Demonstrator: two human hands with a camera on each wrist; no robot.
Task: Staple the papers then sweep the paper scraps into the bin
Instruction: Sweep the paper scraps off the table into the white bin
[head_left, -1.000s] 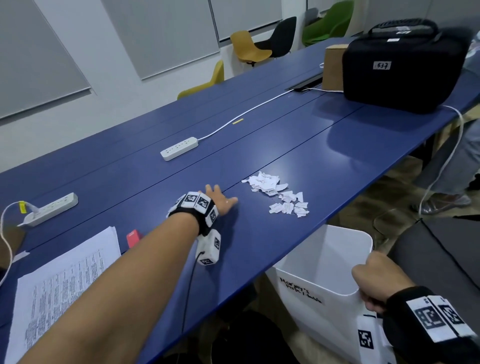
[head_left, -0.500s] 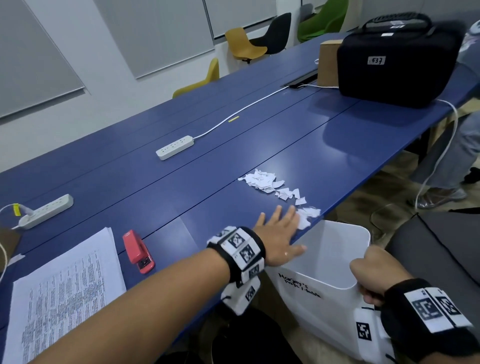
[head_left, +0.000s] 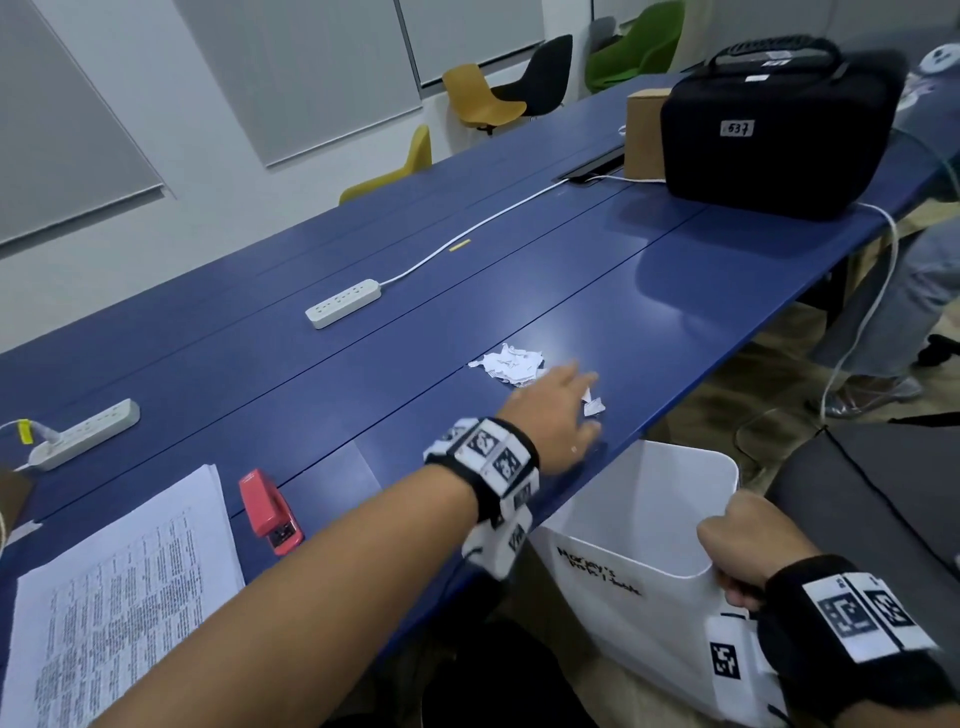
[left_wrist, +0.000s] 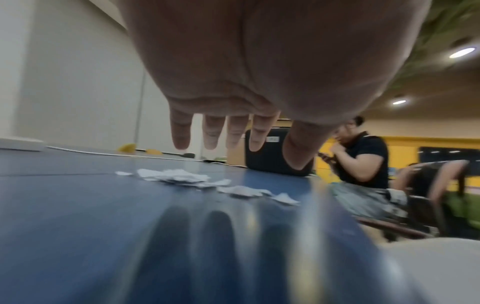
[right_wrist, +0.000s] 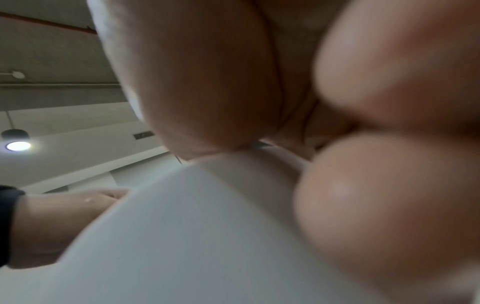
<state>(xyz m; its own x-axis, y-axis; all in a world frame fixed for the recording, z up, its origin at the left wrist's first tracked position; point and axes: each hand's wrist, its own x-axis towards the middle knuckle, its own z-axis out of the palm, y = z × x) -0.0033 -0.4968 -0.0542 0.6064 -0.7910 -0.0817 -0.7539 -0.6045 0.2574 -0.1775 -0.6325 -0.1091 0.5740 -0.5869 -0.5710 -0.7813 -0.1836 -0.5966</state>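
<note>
Left hand (head_left: 553, 415) being held flat, fingers straight, just above the blue tabletop (head_left: 649, 291) beside the paper scraps (head_left: 511, 366), white bin (head_left: 649, 499) being gripped at its rim by the right hand (head_left: 748, 545), below the tabletop edge

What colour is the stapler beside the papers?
Red; the stapler shows best in the head view.

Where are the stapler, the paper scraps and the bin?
stapler (head_left: 270, 512): head view, red top.
paper scraps (head_left: 511, 367): head view, middle of the pile.
bin (head_left: 631, 566): head view, near rim.
</note>
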